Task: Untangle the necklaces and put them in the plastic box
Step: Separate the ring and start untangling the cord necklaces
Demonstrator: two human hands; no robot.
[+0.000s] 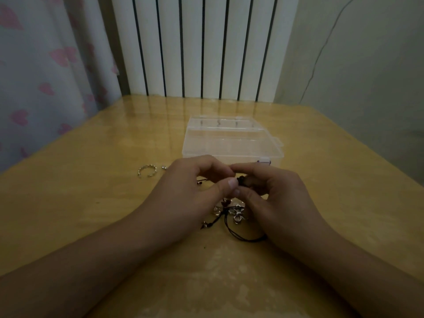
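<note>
Together, both hands pinch necklaces — curled

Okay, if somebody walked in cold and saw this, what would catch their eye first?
Probably the two hands meeting at the middle of the wooden table: the left hand and right hand pinch a dark cord necklace between their fingertips, its tangled loops and silvery charms trailing beneath. Just behind sits a closed clear plastic box, and a silver open ring lies to the left.

Wooden table, white radiator, heart-print curtain.
</note>
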